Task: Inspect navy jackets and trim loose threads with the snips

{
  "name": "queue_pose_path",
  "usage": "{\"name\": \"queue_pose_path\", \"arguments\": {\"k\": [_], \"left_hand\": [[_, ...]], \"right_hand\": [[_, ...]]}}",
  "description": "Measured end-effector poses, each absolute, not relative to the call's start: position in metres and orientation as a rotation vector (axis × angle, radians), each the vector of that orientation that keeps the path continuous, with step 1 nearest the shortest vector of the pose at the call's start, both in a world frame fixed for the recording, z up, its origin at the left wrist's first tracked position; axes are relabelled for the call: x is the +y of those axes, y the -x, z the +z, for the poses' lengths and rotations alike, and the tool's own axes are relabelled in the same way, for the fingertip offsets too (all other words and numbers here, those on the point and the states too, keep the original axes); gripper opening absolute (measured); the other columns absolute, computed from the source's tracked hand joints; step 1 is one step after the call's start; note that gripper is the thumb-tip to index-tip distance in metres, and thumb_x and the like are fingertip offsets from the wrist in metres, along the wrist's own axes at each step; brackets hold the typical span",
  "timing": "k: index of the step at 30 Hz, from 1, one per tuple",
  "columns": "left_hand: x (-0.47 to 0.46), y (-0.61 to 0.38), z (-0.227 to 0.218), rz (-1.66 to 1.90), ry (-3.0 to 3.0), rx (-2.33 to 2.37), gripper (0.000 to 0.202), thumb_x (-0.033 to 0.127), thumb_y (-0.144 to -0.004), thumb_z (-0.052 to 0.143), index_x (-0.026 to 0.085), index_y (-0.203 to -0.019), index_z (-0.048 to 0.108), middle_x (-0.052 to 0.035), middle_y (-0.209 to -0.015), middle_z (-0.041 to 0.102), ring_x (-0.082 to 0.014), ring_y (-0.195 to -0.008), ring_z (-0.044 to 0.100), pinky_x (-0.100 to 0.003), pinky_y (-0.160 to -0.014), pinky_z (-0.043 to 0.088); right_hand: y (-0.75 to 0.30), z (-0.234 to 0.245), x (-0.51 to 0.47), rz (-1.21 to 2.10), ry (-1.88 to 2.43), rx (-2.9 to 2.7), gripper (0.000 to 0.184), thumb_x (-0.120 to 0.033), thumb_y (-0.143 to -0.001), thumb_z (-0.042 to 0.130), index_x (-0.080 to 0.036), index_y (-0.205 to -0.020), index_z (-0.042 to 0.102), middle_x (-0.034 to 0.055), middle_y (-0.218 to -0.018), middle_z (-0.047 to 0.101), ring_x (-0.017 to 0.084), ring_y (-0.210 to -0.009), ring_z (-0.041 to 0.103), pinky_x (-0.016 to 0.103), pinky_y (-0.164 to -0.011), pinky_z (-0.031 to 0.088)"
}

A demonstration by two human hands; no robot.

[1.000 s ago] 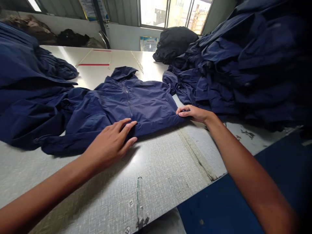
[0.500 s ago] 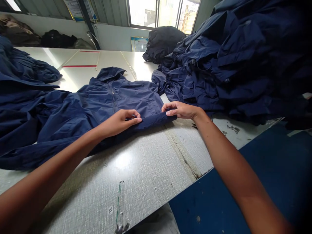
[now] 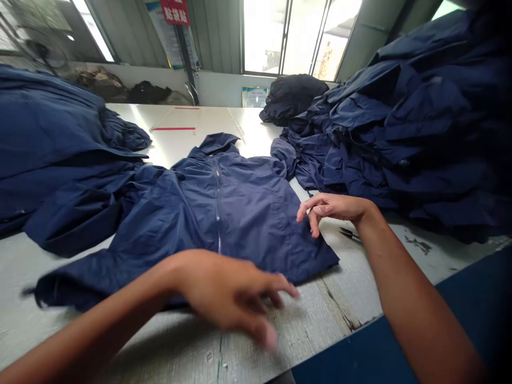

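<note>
Blue jacket (image 3: 240, 213) flat on the gray table (image 3: 304, 325), front up. Long way of it straight out from both hands: hood (image 3: 219, 143) at the far end, bottom edge (image 3: 312, 266) at the near end, zipper (image 3: 218, 208) down the middle.

Left hand (image 3: 234, 293): wide open, fingers spread, holding nothing, blurry. Right over the bottom edge, near the end of the zipper. Touching the cloth or not, cannot tell.

Right hand (image 3: 334, 207): fingers loosely bent, holding nothing. Just off the jacket's right side, a bit above the table. Jacket to the left of it.

Left hand nearer to the bottom edge, right hand nearer to the side.

Small metal snips (image 3: 350, 234) on the table just under the right wrist. Big heap of blue jackets (image 3: 400, 133) past the right hand, another heap (image 3: 52, 138) far off to the left of the left hand.
</note>
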State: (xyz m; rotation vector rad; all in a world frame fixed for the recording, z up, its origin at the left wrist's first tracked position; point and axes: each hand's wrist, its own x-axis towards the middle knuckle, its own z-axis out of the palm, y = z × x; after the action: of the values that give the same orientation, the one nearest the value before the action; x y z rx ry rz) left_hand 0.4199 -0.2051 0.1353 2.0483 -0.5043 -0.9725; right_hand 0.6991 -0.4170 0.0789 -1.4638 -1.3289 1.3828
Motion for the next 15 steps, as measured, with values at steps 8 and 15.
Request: {"name": "queue_pose_path", "arguments": {"k": [8,15], "left_hand": [[-0.087,-0.452,0.125,-0.099,-2.815,0.046,0.052,0.046,-0.111,0.039,0.027,-0.157,0.054,-0.008,-0.163,0.055,-0.0263,-0.148,0.054,-0.041,-0.125,0.041],[0.019,-0.406,0.03,0.118,-3.065,0.827,0.063,0.04,-0.11,0.028,0.015,-0.166,0.04,-0.0186,-0.176,0.032,-0.0404,-0.165,0.024,-0.072,-0.128,0.02]], "right_hand": [[-0.662,0.04,-0.361,0.144,2.039,-1.471,0.057,-0.058,-0.099,0.064,-0.032,-0.149,0.061,0.0123,-0.163,0.052,0.033,-0.152,0.048,0.057,-0.127,0.036],[-0.667,0.005,-0.349,0.298,2.533,-1.49,0.073,-0.069,-0.107,0.038,-0.036,-0.171,0.029,0.0098,-0.182,0.011,0.033,-0.168,0.009,0.066,-0.132,0.007]]}}
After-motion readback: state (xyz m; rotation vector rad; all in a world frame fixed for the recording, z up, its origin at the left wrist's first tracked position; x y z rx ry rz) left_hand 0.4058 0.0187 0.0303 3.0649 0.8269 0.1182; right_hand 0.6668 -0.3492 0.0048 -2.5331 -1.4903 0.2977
